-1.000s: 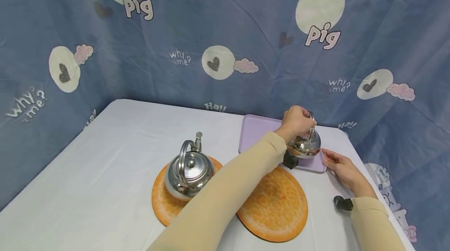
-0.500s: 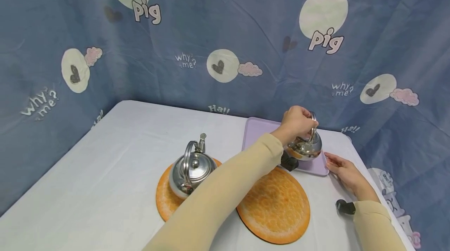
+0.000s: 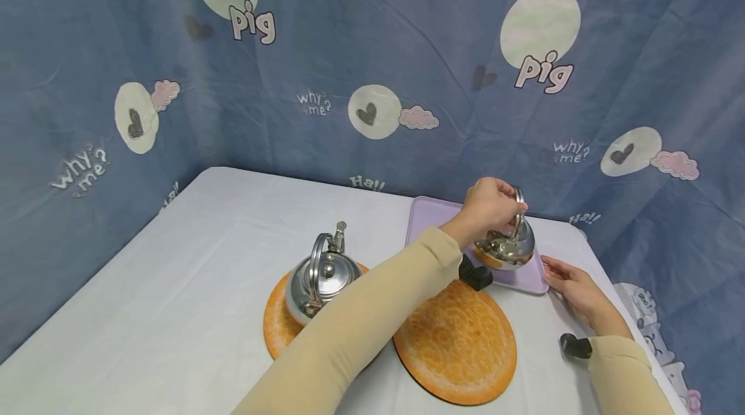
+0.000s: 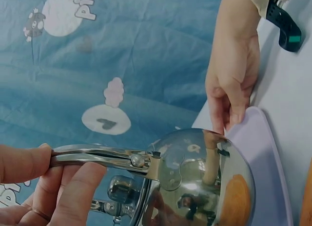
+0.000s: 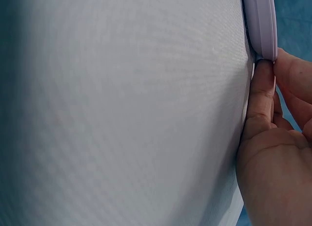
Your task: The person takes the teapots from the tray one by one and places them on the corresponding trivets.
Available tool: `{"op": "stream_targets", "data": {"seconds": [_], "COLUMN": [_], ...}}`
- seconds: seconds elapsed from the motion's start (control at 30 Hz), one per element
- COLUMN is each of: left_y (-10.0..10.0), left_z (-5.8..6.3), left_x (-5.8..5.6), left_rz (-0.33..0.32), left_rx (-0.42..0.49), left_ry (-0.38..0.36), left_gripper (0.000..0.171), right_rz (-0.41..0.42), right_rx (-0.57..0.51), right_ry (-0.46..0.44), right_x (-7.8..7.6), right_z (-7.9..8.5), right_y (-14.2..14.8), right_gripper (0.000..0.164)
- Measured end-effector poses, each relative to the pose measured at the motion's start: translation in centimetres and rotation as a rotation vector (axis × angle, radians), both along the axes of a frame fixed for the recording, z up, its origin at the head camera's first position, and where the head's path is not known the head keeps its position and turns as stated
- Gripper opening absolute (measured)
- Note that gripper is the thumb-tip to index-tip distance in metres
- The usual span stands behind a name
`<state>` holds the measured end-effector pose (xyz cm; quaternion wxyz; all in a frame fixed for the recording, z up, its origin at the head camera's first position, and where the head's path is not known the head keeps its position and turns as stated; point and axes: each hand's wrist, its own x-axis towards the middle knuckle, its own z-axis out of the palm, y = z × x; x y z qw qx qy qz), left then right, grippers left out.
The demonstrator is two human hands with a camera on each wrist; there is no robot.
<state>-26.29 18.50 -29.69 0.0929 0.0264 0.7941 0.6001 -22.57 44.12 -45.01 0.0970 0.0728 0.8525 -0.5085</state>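
Note:
My left hand [image 3: 491, 205] grips the arched handle of a shiny steel kettle [image 3: 507, 248] over the right part of a lilac tray [image 3: 427, 213]. In the left wrist view, fingers and thumb wrap the handle of that kettle [image 4: 195, 182]; whether its base touches the tray cannot be seen. My right hand [image 3: 576, 289] pinches the tray's right edge, thumb against the rim and a fingertip at its lower side in the right wrist view, where the tray corner [image 5: 262, 26] shows. A second steel kettle [image 3: 322, 276] stands on an orange round mat [image 3: 278, 328], partly hidden by my left forearm.
Another orange round mat [image 3: 460, 350] lies on the white tablecloth [image 3: 174, 311] in front of the tray. A blue printed curtain [image 3: 326, 40] hangs right behind the table and along its sides. My left sleeve crosses between the mats.
The view has shifted slightly, so everything sits a little lower and further right in the picture. Both hands keep their holds; the kettle and tray show no clear movement of their own.

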Motion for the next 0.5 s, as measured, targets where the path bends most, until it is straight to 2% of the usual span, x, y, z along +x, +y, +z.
{"op": "stream_targets", "data": {"seconds": [0.27,0.5], "left_y": [-1.3,-2.3], "left_z": [0.6,1.0], "left_x": [1.2,2.8], "left_rz": [-0.033,-0.070], "left_rx": [0.076,0.120], "left_ry": [0.005,-0.010], "left_gripper": [0.020,0.022], "right_rz": [0.029,0.016], "right_rx": [0.004,0.024], "right_ry": [0.026,0.016], "right_x": [-0.2,-0.2], "right_z": [-0.2,0.0], "right_y": [-0.2,-0.2], "right_gripper": [0.067,0.066]}}
